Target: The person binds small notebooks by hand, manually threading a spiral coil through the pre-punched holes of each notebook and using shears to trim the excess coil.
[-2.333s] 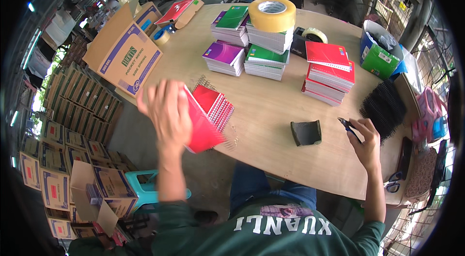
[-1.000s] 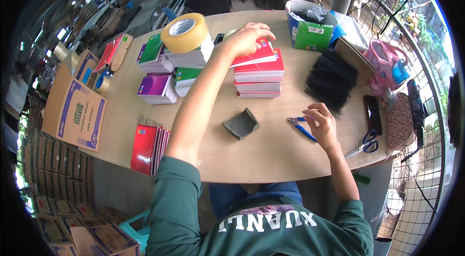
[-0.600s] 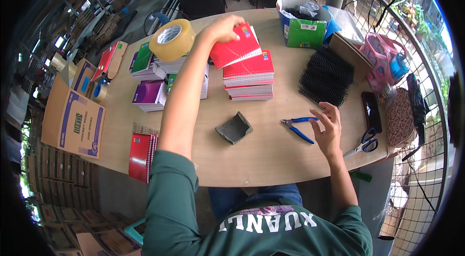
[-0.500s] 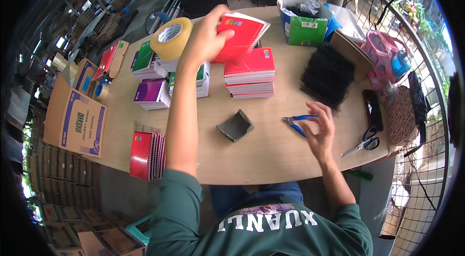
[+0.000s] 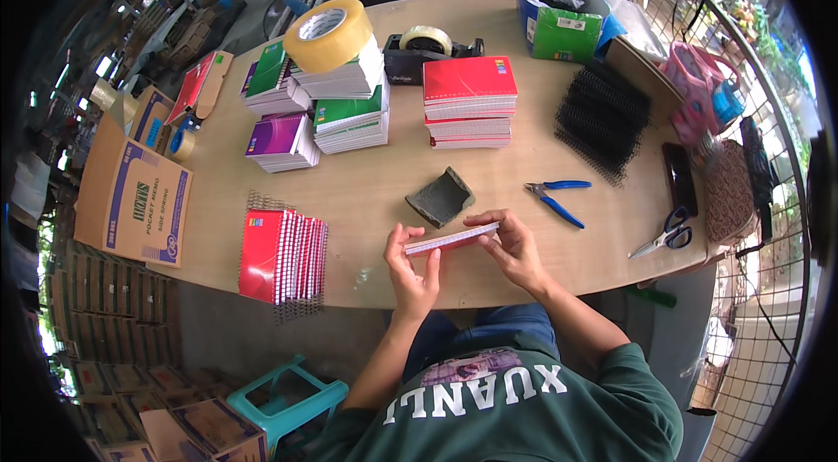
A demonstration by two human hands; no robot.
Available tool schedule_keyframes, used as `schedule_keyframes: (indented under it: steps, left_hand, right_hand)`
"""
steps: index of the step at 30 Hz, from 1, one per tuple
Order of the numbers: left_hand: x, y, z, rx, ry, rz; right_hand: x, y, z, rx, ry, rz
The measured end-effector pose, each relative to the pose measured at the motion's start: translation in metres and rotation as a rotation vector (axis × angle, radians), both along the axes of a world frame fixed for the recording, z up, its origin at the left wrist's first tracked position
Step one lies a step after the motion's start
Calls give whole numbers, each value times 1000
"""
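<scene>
grasping a pad (image 5: 452, 238) by its two ends, with left hand (image 5: 413, 277) and right hand (image 5: 515, 253), over the near part of the table (image 5: 489, 187), just nearer than the dark tray (image 5: 441, 198). tipped up on edge, pages upward, red side toward the shirt (image 5: 541, 410); long visible edge running left to right, slanting outward at the right end. pressing left thumb upright on the red side, curling right fingers round the far side, angling both forearms inward.

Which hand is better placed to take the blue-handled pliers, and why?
Probably the right hand: the blue-handled pliers lie beyond it to the right, and the left hand is farther away. Both hands hold the red notebook.
</scene>
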State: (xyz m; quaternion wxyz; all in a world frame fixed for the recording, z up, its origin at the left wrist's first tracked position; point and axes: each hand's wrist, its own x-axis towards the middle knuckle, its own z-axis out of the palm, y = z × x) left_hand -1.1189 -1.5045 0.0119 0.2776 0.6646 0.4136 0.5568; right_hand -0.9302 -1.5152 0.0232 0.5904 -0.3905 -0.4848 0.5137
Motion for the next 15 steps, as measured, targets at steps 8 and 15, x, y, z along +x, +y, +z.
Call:
schedule_keyframes:
  steps: [8, 15]
  left_hand:
    - [8, 6, 8, 144, 307, 56]
    - [11, 3, 5, 51, 153, 33]
  right_hand:
    - [1, -5, -1, 33, -205, -70]
    - [142, 76, 18, 133, -1438, -805]
